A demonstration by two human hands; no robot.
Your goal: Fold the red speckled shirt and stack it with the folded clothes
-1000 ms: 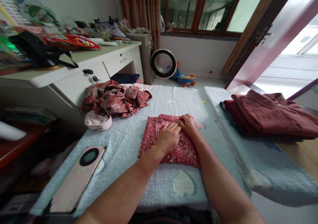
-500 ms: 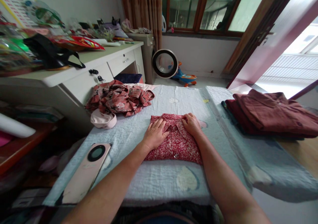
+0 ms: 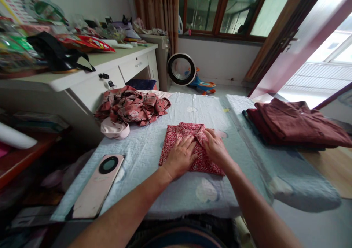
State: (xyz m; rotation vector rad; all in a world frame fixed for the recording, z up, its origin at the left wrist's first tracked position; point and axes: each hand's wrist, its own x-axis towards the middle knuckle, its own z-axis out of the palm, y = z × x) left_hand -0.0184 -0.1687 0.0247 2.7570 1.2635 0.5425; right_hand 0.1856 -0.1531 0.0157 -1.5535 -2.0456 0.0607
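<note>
1. Head view: left hand [image 3: 180, 157] lies flat, fingers spread, grip not closed, on the red floral garment [image 3: 189, 147].
2. The garment sits folded mid-way across the quilt-covered desk [image 3: 143, 156], just right of the phone [image 3: 96, 187].
3. Right hand [image 3: 216, 147] presses its right edge, open-palmed.
4. Advice: keep palms flat, smooth outward, align edges.
5. Hidden: the fabric under both palms and the lower fold layers.

White desk [image 3: 90, 66] with drawers on the left, top cluttered; brown curtain [image 3: 156, 6] behind it, wood-framed window [image 3: 225, 10] on the far wall, round fan [image 3: 181, 69] and toy car [image 3: 205, 87] on the grey floor [image 3: 220, 90], dark red door [image 3: 299, 39] open at right, daylight coming in, white walls
</note>
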